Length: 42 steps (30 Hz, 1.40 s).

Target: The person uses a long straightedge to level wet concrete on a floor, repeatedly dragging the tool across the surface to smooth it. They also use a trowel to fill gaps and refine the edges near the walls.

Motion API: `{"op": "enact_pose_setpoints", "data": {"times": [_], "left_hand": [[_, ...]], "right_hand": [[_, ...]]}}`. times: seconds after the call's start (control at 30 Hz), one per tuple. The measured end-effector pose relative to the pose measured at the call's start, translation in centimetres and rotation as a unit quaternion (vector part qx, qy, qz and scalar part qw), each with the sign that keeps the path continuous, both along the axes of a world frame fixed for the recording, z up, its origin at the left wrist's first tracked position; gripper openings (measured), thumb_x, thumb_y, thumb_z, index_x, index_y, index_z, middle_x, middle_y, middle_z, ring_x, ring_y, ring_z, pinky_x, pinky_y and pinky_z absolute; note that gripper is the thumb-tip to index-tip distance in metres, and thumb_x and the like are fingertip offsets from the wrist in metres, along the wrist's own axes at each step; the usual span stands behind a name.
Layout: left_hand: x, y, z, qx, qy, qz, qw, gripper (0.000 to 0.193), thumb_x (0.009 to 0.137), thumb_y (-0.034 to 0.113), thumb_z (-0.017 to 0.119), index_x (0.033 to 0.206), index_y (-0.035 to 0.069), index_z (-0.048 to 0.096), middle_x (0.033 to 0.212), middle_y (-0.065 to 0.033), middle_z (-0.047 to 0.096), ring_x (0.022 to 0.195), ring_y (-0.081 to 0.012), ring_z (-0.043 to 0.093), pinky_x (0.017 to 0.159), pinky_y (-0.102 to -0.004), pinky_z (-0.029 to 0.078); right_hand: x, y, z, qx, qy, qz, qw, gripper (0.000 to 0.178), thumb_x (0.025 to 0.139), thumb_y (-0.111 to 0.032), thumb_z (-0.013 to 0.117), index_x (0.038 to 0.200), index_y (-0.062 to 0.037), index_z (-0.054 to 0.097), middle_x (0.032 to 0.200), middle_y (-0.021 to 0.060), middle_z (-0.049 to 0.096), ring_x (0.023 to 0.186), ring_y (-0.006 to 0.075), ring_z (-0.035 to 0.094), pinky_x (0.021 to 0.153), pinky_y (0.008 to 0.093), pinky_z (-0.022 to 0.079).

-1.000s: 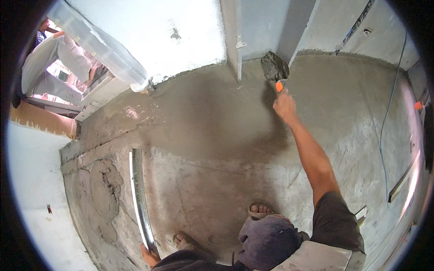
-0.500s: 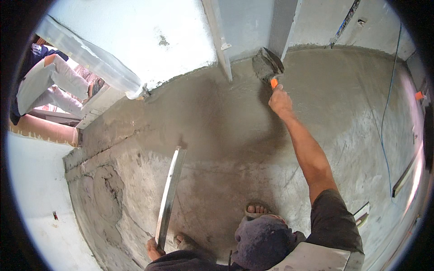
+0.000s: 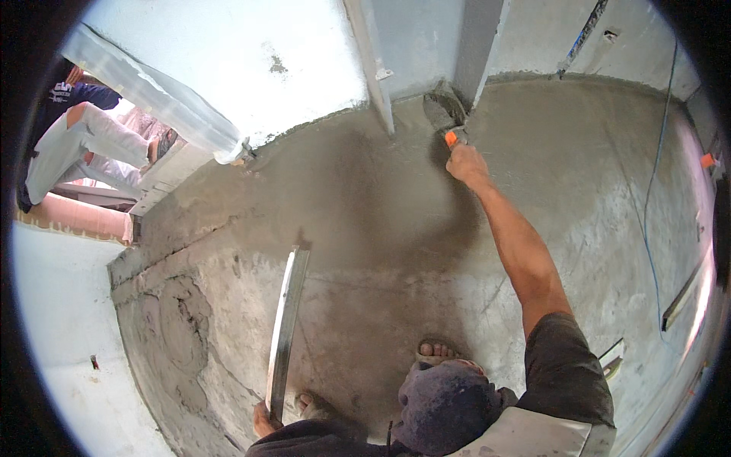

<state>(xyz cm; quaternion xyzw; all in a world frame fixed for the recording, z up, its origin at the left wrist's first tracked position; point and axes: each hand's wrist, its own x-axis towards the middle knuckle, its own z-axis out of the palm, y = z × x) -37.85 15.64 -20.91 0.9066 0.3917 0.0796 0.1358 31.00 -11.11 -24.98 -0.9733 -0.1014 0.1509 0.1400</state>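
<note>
At the far wall, my right hand (image 3: pixel 467 165) is closed around the orange handle of a trowel (image 3: pixel 442 113). The trowel's mortar-smeared blade is beside the foot of a grey post (image 3: pixel 477 57), at the edge of the smooth wet mortar floor (image 3: pixel 335 179). Near the lower edge, my left hand (image 3: pixel 264 420) grips the near end of a long metal straightedge (image 3: pixel 283 327). Its far end points forward, by the border between the wet mortar and the drier, paler floor. Whether that end touches the floor, I cannot tell.
Rough mortar (image 3: pixel 180 320) lies by the left wall. Another person (image 3: pixel 87 141) sits in the opening at left, beside a plastic-wrapped edge (image 3: pixel 156 95). On the right are a blue cord (image 3: pixel 647 217), a long bar (image 3: pixel 681 293) and a flat metal tool (image 3: pixel 611 356).
My right hand has drawn the trowel slightly left and nearer to me, and its blade has turned. The straightedge in my left hand has shifted slightly left.
</note>
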Motion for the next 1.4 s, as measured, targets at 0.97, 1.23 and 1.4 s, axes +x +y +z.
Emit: {"op": "enact_pose_setpoints", "data": {"times": [0.97,1.23,1.4], "left_hand": [[-2.3,1.4,-3.1,-0.095,-0.067,0.033,0.993,0.033,0.063,-0.002,0.049,0.095,0.0,0.059,0.083,-0.0193,0.056,0.079,-0.0402,0.055,0.071,-0.0409,0.045],[-4.1,3.3,-4.4,-0.021,0.012,-0.025,0.999,0.032,0.071,0.001,0.059,0.103,-0.001,0.056,0.091,-0.0202,0.058,0.087,-0.0366,0.057,0.076,-0.0389,0.047],[-1.7,2.5,-3.4,0.018,0.021,-0.081,0.996,0.037,0.07,0.003,0.062,0.106,0.0,0.054,0.093,-0.0218,0.057,0.087,-0.0401,0.057,0.077,-0.0405,0.047]], "right_hand": [[-0.3,0.0,0.1,0.008,-0.02,-0.04,0.999,0.042,0.078,-0.018,0.062,0.112,0.0032,0.048,0.102,0.0222,0.062,0.098,0.0358,0.061,0.083,0.0427,0.05],[-2.2,-1.1,0.8,-0.011,-0.022,-0.023,0.999,0.044,0.078,-0.017,0.062,0.114,0.0044,0.048,0.103,0.0224,0.062,0.098,0.0373,0.06,0.083,0.044,0.05],[-2.5,-2.6,1.0,0.0,-0.02,0.027,0.999,0.043,0.077,-0.015,0.062,0.113,0.0048,0.049,0.102,0.0228,0.062,0.097,0.0376,0.06,0.082,0.0444,0.05]]}}
